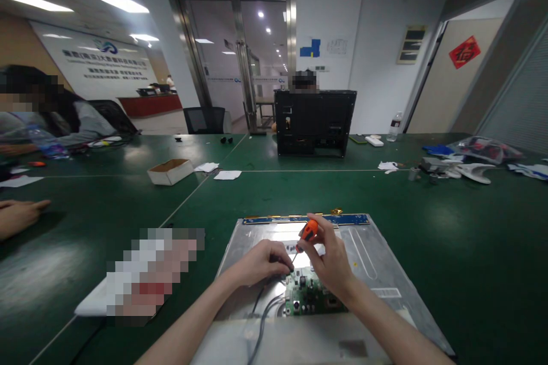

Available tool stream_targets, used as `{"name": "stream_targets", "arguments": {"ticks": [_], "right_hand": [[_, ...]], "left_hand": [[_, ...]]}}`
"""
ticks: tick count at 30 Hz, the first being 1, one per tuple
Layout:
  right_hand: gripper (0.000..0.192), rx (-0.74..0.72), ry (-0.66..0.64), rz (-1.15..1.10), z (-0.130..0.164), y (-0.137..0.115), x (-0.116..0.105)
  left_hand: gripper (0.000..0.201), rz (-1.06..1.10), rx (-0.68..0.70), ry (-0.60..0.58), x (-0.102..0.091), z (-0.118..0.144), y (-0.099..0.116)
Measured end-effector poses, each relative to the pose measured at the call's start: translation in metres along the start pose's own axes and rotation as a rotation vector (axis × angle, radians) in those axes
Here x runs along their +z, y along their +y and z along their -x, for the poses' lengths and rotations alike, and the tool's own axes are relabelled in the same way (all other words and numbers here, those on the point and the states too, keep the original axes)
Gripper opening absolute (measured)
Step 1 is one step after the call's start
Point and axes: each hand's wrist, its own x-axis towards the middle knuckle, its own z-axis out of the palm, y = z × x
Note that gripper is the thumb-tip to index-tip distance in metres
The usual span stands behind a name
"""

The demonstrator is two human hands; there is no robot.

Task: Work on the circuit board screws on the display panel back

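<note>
The screwdriver [306,234] has a stubby, rounded orange handle and a thin dark shaft that slants down and to the left, its tip meeting the upper edge of a small green circuit board [310,295]. The board is rectangular, studded with dark components and small sockets, and sits on the back of a flat monitor panel [377,265], a broad sheet of dull grey metal with shallow pressed ridges and a pale label. A narrow blue strip board [342,219] with gold-coloured tabs runs along the panel's far edge. Grey cables [262,311] curve from the circuit board toward the near edge of the panel.

The right hand [329,262] is curled around the orange handle, thumb and forefinger pinching it near the top, the other fingers loosely folded; the tool stands just in front of its palm. The left hand [261,262] is nearly shut, its fingertips bunched and pinching right at the shaft's tip, touching the board's edge; whether it grips a screw there is too small to tell.

The panel lies on a smooth dark green counter [449,211] with a faint sheen. Farther off stand a black computer chassis [315,122], an open white cardboard box [170,171] and a clear water bottle [396,125]. Another person's hand [19,217] rests on the counter at the left.
</note>
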Motion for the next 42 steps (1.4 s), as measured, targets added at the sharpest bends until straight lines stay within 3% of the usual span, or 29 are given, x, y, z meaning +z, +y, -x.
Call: {"name": "stream_targets", "arguments": {"ticks": [6,18,27,34,42], "right_hand": [[0.044,-0.072,-0.006,0.008,-0.008,-0.002,0.002],[0.057,-0.132,-0.189,0.026,-0.029,-0.019,0.002],[0.058,-0.142,-0.066,0.094,-0.008,-0.002,-0.003],[0.071,-0.04,-0.095,0.024,-0.003,0.0,0.0],[0.067,-0.179,-0.044,0.118,-0.002,-0.001,0.005]], "left_hand": [[0.012,0.03,0.013,0.003,0.0,0.0,-0.002],[0.007,0.072,-0.015,0.036,0.002,-0.002,-0.014],[0.01,0.022,0.026,0.016,0.0,-0.001,-0.007],[0.009,0.036,0.033,0.016,0.001,-0.002,-0.01],[0.008,0.071,-0.036,0.014,0.001,-0.002,-0.014]]}}
